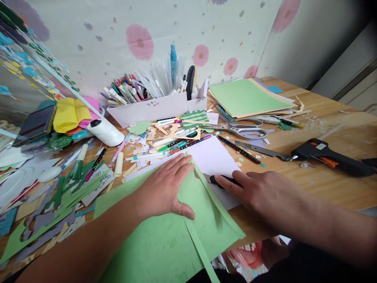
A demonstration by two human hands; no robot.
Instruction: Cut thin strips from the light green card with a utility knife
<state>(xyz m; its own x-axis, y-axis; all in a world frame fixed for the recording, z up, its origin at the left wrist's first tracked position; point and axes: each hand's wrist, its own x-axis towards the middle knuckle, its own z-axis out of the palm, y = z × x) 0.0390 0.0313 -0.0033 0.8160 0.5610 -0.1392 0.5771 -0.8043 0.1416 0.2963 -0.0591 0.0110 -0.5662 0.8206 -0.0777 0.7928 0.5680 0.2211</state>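
My left hand (167, 186) lies flat with its fingers and thumb apart, pressing on a large sheet of green paper (147, 243). From under the thumb a narrow green strip (198, 245) runs down past the sheet's lower edge. Another long strip (219, 202) of the same green lies along the sheet's right side, its edge slightly raised. My right hand (265, 192) is closed around a black-handled craft knife (225, 181), index finger stretched along the handle. Its blade points left at the green paper's right edge, over a white sheet (216, 157) lying underneath.
Scissors (241, 127), a loose blade (262, 148) and a black glue gun (330, 155) lie to the right. Behind stands a white box (150, 110) of pens. A stack of coloured paper (250, 98) sits back right; paper scraps (53, 220) and a thread spool (106, 133) are left.
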